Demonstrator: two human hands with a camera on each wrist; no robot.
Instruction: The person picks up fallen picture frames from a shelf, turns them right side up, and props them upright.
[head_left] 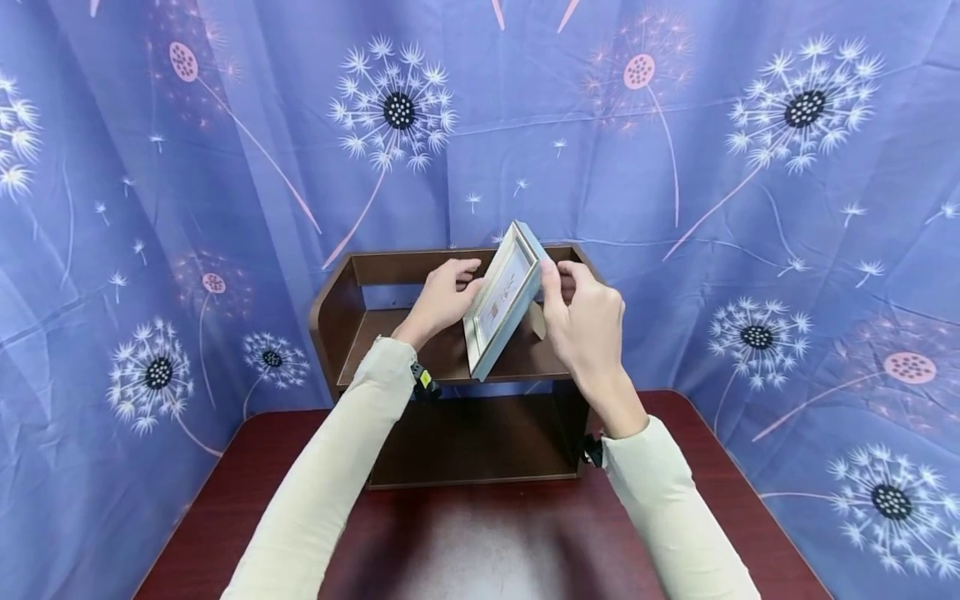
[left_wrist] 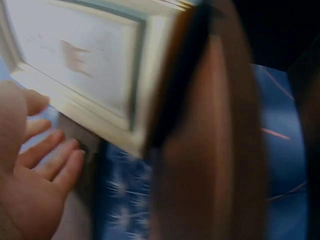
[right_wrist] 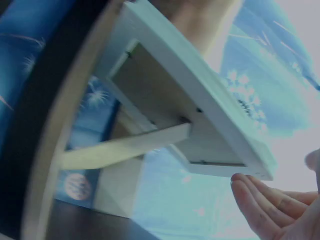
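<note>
A picture frame with a pale border leans on the upper shelf, its lower corner at the shelf's front edge. Its back faces the right wrist camera, and a support leg sticks out from it. My left hand is beside the frame's left side, with relaxed, spread fingers near its edge. At the upper right corner is my right hand. Its extended fingers reach right to the frame's corner in the right wrist view, while the thumb is apart from them.
The dark brown two-level shelf stands on a reddish-brown table. Its raised side panel rises left of my left hand. A blue curtain with dandelion prints hangs behind and on both sides.
</note>
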